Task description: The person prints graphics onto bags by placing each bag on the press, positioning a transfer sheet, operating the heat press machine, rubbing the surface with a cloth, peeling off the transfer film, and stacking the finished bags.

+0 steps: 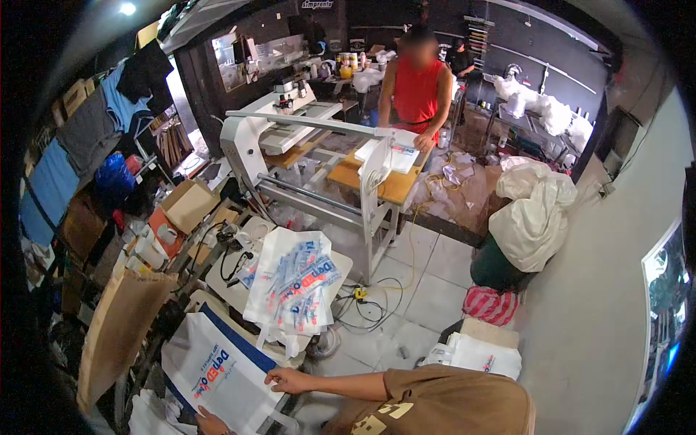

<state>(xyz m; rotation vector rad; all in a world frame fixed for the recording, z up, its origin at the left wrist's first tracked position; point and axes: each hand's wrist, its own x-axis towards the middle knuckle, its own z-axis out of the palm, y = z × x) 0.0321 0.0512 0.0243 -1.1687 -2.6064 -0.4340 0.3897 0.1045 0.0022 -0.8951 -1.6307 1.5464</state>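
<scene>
A white bag (250, 406) with a dark blue band and red and blue "DepED" lettering lies spread out at the lower left. My right hand (288, 380) has its fingers closed on the bag's right side, by the blue band. At the bottom, my left hand (212, 422) grips the near edge of the same bag; part of this hand is cut off by the frame. Just beyond, a pile of clear printed packets (301, 279) rests on white bags on a small table (230, 286).
A person in red (417, 90) handles printed white sheets at a large white-framed machine (246, 145). A cardboard sheet (123, 333) leans at left. Cables (377, 312) lie across the tiled floor. A dark green bin (500, 261) and white bags (478, 351) stand at right.
</scene>
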